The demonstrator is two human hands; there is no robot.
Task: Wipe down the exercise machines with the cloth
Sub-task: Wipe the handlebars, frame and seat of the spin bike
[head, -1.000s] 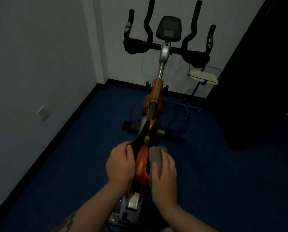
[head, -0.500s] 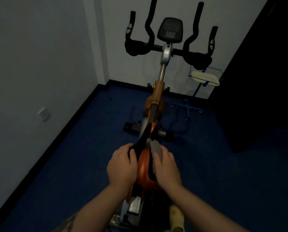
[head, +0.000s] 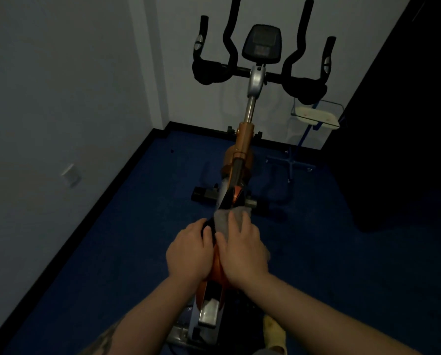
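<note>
a dim room with a blue floor point(head: 111, 252) and pale walls. an exercise bike point(head: 242, 160) stands in the middle, seen from behind the seat, its orange frame running away toward the far wall. at the far end the black handlebars point(head: 260, 70) spread left and right, with a dark console point(head: 261, 44) upright between them.

both hands are at the near end of the bike, on the orange and black saddle point(head: 218, 267). the left hand point(head: 188, 252) grips the left side of the saddle, its fingers curled over the black edge. the right hand point(head: 243, 249) lies on the right side with its fingers spread fairly flat, pressing a grey cloth point(head: 227, 219) onto the nose of the saddle. the cloth shows beyond the fingertips, draped over the top of the saddle, with a bit more of it sticking out at the right of the hand.

a silver seat post point(head: 209, 311) shows below the wrists. at the far right a small blue stand point(head: 298, 160) carries a clear tray point(head: 316, 115), just beside the right handlebar grip. a dark panel point(head: 406, 124) fills the right side. a white wall plate point(head: 70, 174) sits low on the left wall. a yellow slipper point(head: 274, 331) is at the bottom edge, right of the bike.
</note>
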